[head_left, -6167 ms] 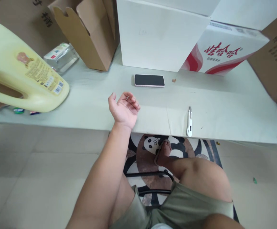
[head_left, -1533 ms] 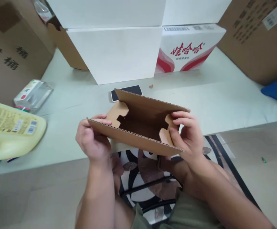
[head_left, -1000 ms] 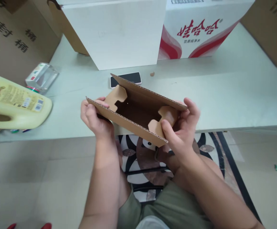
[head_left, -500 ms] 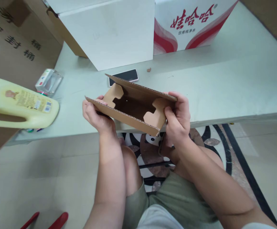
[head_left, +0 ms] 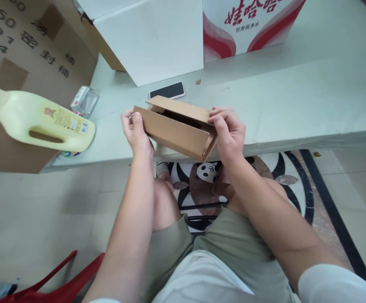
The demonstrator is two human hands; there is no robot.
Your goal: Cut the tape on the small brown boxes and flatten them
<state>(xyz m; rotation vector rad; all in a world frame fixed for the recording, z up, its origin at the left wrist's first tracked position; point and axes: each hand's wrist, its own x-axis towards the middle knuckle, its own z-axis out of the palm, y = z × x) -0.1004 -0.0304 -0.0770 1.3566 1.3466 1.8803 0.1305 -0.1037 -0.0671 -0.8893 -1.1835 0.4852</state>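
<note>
A small brown cardboard box is held between my two hands, over the front edge of the table. Its long top flaps lean inward, with a dark gap left between them. My left hand grips the box's left end, thumb on the near side. At the right end, my right hand pinches the far flap's corner between thumb and fingers. Just behind the box lies a phone with a dark screen, partly covered by the box.
A pale yellow jug lies at the left, beside a clear bottle and a large printed carton. White cartons stand at the back of the table. Something red is on the floor, lower left.
The box's long flaps have tipped inward, narrowing its opening and hiding the end tabs. My right hand has shifted onto the far flap. The view has also moved.
</note>
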